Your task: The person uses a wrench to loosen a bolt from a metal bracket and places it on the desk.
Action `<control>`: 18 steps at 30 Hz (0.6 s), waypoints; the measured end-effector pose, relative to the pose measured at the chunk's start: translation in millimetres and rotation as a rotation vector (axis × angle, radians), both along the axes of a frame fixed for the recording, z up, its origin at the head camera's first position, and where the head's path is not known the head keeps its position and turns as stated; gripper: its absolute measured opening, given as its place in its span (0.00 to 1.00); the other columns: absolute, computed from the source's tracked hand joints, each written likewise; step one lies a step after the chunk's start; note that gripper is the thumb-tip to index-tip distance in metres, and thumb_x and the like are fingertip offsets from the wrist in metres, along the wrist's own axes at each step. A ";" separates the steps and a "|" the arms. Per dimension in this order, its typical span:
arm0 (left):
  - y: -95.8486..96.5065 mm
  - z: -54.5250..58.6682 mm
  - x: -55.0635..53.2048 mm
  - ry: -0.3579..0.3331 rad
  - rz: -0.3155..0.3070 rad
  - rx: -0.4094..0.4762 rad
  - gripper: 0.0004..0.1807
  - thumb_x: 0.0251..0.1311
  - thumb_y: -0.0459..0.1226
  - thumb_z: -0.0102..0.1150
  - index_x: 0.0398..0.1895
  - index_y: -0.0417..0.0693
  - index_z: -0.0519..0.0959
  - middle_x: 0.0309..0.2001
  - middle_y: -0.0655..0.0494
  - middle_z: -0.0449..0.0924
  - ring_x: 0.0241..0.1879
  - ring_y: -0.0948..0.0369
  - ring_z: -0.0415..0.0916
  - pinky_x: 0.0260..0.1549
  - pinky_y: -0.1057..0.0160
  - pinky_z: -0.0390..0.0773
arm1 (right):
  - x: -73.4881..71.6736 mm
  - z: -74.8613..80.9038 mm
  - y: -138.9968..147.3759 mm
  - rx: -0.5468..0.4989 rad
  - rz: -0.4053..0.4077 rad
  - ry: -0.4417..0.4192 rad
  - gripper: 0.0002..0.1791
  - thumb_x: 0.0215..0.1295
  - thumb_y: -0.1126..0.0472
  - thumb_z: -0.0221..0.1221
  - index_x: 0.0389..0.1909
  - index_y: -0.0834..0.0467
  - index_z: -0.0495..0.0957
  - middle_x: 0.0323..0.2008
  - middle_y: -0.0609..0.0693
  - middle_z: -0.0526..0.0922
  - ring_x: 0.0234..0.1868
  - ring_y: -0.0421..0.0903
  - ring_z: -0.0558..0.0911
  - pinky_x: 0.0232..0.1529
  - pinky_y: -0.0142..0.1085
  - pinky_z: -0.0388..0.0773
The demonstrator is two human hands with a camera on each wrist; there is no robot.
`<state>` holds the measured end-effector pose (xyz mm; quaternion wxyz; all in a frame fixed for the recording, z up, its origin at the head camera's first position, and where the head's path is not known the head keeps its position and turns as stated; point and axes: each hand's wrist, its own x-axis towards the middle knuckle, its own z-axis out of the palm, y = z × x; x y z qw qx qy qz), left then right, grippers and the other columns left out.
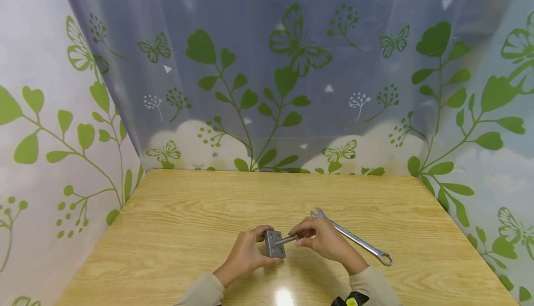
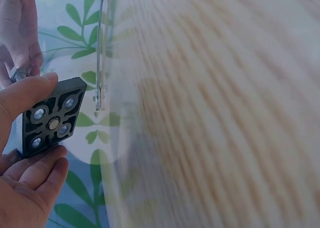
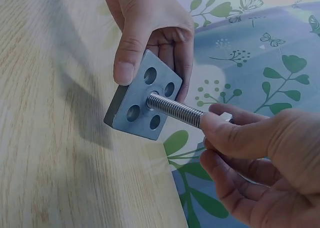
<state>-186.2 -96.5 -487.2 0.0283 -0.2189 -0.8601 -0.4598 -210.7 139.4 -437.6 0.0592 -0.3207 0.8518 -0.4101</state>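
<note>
My left hand (image 1: 247, 252) grips a square grey plate (image 3: 140, 95) by its edges, thumb on one side and fingers on the other. Round holes sit near the plate's corners. A threaded bolt (image 3: 177, 110) stands in its centre, and the plate's ribbed back (image 2: 52, 106) shows the bolt's end in the middle hole. My right hand (image 1: 323, 239) pinches the far end of the bolt between thumb and fingers, which partly cover the head. Both hands are above the table, plate tilted. To the right of them lies a combination wrench (image 1: 354, 237), touched by neither hand.
The wood-grain table (image 1: 200, 208) spreads around the hands. Behind it hangs a curtain (image 1: 258, 125) printed with leaves and butterflies, with similar sheets on the left and right. A dark band with a yellow patch (image 1: 352, 300) is at the right wrist.
</note>
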 end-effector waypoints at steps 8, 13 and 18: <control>-0.4 0.5 -0.8 0.005 0.008 0.003 0.36 0.39 0.37 0.79 0.54 0.35 0.75 0.47 0.42 0.83 0.45 0.46 0.82 0.46 0.52 0.82 | -0.3 0.2 -0.3 0.006 -0.010 0.000 0.13 0.58 0.66 0.65 0.45 0.58 0.84 0.36 0.44 0.84 0.35 0.37 0.79 0.36 0.32 0.80; -1.1 0.6 0.2 0.002 0.004 0.006 0.37 0.38 0.37 0.79 0.55 0.34 0.74 0.48 0.40 0.82 0.45 0.45 0.82 0.46 0.54 0.83 | -0.7 0.4 -0.1 0.056 -0.006 -0.070 0.22 0.61 0.59 0.65 0.54 0.65 0.77 0.35 0.51 0.83 0.33 0.41 0.81 0.33 0.32 0.80; -1.4 0.3 1.1 0.014 0.007 -0.002 0.37 0.38 0.37 0.79 0.55 0.34 0.74 0.48 0.40 0.82 0.45 0.46 0.82 0.46 0.55 0.83 | -0.9 -2.2 -2.2 0.073 -0.034 -0.176 0.25 0.71 0.48 0.53 0.43 0.68 0.80 0.27 0.51 0.83 0.27 0.44 0.81 0.27 0.34 0.79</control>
